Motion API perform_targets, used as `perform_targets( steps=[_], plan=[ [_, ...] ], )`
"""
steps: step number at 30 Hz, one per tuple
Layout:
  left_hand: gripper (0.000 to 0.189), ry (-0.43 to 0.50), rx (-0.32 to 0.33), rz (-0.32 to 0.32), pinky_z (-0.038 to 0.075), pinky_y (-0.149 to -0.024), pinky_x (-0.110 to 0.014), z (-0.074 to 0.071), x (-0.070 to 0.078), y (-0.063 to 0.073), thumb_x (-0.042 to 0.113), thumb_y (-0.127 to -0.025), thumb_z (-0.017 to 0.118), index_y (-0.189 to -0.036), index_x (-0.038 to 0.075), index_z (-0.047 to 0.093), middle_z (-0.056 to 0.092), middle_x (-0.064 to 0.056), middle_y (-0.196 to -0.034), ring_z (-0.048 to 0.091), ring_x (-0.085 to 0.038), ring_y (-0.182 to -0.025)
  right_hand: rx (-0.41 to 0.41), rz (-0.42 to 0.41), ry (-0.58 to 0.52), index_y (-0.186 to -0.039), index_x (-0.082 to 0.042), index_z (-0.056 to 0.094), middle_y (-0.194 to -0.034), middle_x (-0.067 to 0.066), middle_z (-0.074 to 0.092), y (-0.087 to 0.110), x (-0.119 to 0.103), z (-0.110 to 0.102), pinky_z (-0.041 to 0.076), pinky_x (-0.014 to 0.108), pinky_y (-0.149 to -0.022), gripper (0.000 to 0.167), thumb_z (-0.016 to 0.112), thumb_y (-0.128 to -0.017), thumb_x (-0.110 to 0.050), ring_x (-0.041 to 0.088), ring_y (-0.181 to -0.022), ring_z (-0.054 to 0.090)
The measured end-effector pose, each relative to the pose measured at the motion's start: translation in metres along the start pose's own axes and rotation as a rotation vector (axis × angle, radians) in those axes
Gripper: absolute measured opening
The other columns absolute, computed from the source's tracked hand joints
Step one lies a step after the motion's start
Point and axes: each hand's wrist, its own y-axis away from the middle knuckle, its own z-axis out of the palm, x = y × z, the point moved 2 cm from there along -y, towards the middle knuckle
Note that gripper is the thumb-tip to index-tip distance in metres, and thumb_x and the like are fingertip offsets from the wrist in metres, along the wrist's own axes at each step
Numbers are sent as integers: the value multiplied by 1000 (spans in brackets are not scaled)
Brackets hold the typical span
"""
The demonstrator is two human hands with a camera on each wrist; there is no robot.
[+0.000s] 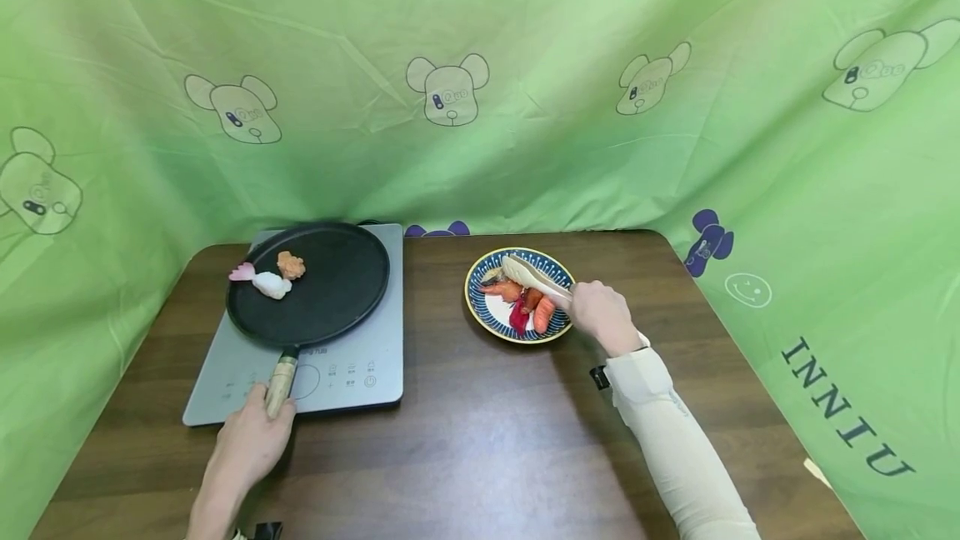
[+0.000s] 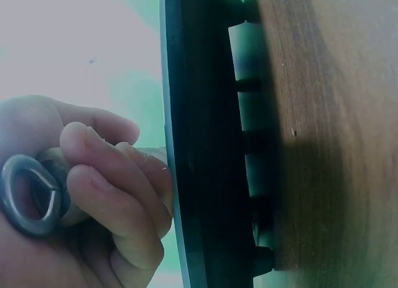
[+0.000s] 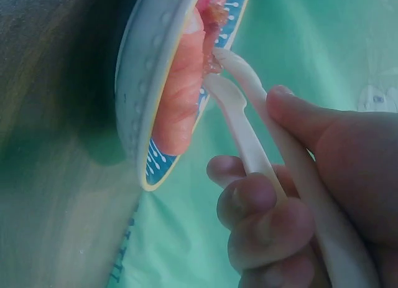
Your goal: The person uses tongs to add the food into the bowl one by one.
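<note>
Two pieces of food already lie on the black pan, which sits on the cooker. The left hand has its grip clenched round the pan handle. The right hand's grip squeezes pale tongs over the food on the blue plate on the desk. This looks like a pick-up; next, the tongs must nip one piece firmly before lifting.
</note>
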Motion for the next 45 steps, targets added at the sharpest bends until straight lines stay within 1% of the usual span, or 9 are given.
perform_targets(
  steps=[4,9,13,17,20,24,30,36,45],
  plan=[
    [44,-7,3,8,35,-47,-35,0,0,0,32,-95,43,-116,-5,35,45,-13,-70,45,-24,-56,4,4,-56,-70,-9,56,-81,23,61,4,5,-1,45,54,-57,49,50,-92,-52,43,-73,61],
    [44,-10,3,9,35,-47,-35,-2,1,1,32,-95,42,-116,-5,35,45,-13,-69,45,-24,-55,13,-5,-112,-73,-10,57,-81,22,61,8,12,-5,44,54,-58,50,49,-92,-55,44,-75,61],
    [45,-5,-3,2,35,-47,-35,-2,1,2,32,-95,42,-118,-6,34,44,-13,-70,45,-24,-55,10,-6,-134,-80,-10,61,-83,21,62,11,17,-7,44,53,-59,49,48,-92,-56,44,-77,61],
    [45,3,-5,-4,35,-47,-35,-2,1,3,32,-95,42,-118,-6,34,44,-13,-69,44,-23,-55,5,-8,-146,-87,-9,63,-85,22,62,15,21,-8,44,53,-57,50,47,-92,-56,43,-77,61],
    [44,0,0,-4,35,-47,-35,-2,1,4,31,-94,42,-118,-6,34,44,-13,-69,45,-24,-55,8,-6,-153,-84,-9,62,-84,22,62,18,23,-9,44,52,-56,52,46,-92,-58,43,-75,61],
    [44,-3,6,4,35,-47,-35,-2,1,3,31,-94,42,-117,-5,35,44,-13,-69,45,-24,-55,11,-9,-157,-79,-10,60,-80,20,60,21,22,-11,43,51,-55,49,47,-92,-56,41,-73,61],
    [45,5,0,1,35,-46,-35,-1,0,3,32,-94,42,-118,-6,35,44,-13,-69,45,-24,-55,28,-40,-151,-75,-11,57,-73,16,57,25,20,-13,42,52,-54,46,47,-94,-52,40,-69,59],
    [48,-2,-1,0,34,-47,-35,-2,1,3,33,-95,41,-121,-7,34,44,-13,-70,44,-24,-55,33,-44,-166,-70,-13,53,-66,11,53,26,17,-15,40,49,-52,46,46,-94,-52,33,-62,55],
    [47,3,5,0,35,-47,-35,-1,1,3,33,-95,41,-120,-6,35,45,-13,-70,45,-24,-55,53,-57,-168,-72,-13,56,-67,11,53,26,13,-17,41,50,-53,42,49,-94,-49,33,-63,55]
  ],
)
